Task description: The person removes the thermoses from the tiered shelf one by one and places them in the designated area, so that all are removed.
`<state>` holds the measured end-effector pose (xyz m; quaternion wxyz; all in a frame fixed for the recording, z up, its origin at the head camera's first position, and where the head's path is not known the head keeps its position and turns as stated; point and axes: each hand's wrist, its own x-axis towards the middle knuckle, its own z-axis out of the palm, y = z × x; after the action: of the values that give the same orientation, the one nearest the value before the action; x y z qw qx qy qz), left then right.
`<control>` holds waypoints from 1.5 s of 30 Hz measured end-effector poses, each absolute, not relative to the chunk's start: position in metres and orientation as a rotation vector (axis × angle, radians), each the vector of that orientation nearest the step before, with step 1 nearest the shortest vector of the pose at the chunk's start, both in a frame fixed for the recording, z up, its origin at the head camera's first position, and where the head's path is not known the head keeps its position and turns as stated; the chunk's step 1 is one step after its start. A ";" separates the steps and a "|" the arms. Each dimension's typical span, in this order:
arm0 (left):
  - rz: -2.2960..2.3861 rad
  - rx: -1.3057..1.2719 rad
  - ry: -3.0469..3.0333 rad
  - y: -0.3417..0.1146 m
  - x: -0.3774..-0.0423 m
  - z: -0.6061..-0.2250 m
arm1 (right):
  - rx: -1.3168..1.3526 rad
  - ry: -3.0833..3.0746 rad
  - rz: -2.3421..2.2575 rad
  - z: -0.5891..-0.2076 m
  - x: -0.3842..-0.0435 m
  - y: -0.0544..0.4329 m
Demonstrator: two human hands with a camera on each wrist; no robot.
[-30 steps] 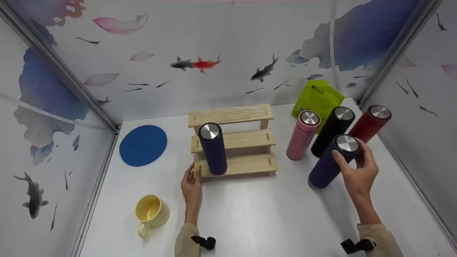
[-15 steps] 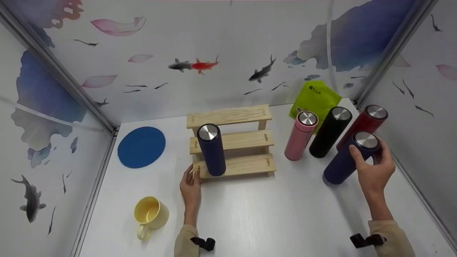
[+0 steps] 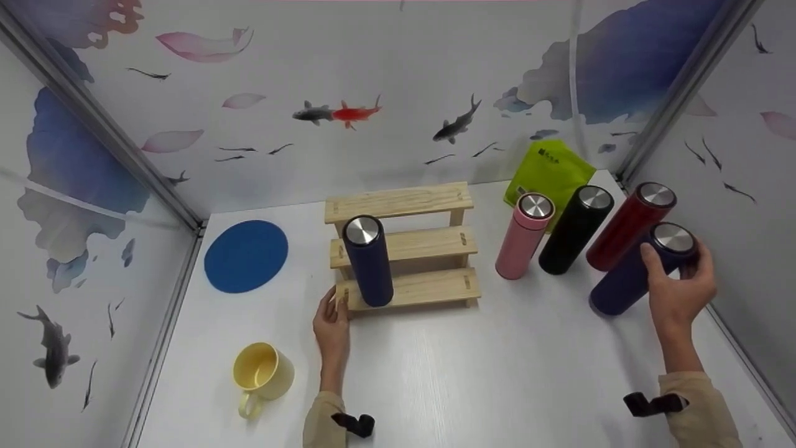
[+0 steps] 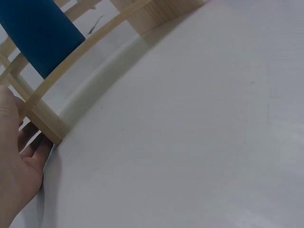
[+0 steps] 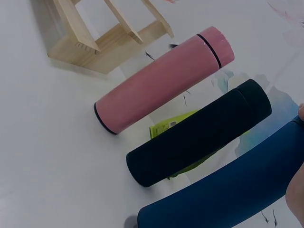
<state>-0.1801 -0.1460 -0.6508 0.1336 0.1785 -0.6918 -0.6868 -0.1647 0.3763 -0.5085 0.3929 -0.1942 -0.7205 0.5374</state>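
Observation:
My right hand (image 3: 684,295) grips a navy thermos bottle (image 3: 628,274) near its steel-topped lid, thumb on one side and fingers on the other. Whether its base touches the table, I cannot tell. In the right wrist view this bottle (image 5: 228,190) fills the lower right. My left hand (image 3: 332,323) holds the left end of the lowest step of a three-step wooden rack (image 3: 435,289). The left wrist view shows its fingers (image 4: 40,147) by the rack's leg. Another navy thermos bottle (image 3: 370,267) stands upright on the lowest step, towards its left end.
Pink (image 3: 521,246), black (image 3: 569,239) and red thermos bottles (image 3: 625,233) stand in a row right of the rack. A green pouch (image 3: 550,168) leans against the back wall behind them. On the left are a blue round mat (image 3: 246,256) and a yellow mug (image 3: 273,373).
My right hand has moved to the right with the navy thermos bottle, from in front of the black bottle to in front of the red one. My left hand stays on the rack.

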 end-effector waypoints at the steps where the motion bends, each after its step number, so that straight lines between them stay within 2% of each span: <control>1: -1.989 0.519 -2.006 -0.146 -0.180 -0.650 | -0.500 -1.832 1.357 -0.508 -0.166 0.378; 12: -1.944 0.490 -2.024 -0.146 -0.181 -0.652 | -0.589 -1.754 1.343 -0.491 -0.163 0.378; 33: -1.974 0.530 -2.029 -0.146 -0.180 -0.652 | -0.616 -1.773 1.333 -0.496 -0.162 0.387; 45: -1.956 0.507 -2.012 -0.145 -0.180 -0.651 | -0.538 -1.751 1.229 -0.471 -0.161 0.378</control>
<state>-0.1800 -0.1447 -0.6512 0.1446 0.1759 -0.6982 -0.6787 -0.1612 0.3781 -0.4714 0.4509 -0.2178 -0.7086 0.4971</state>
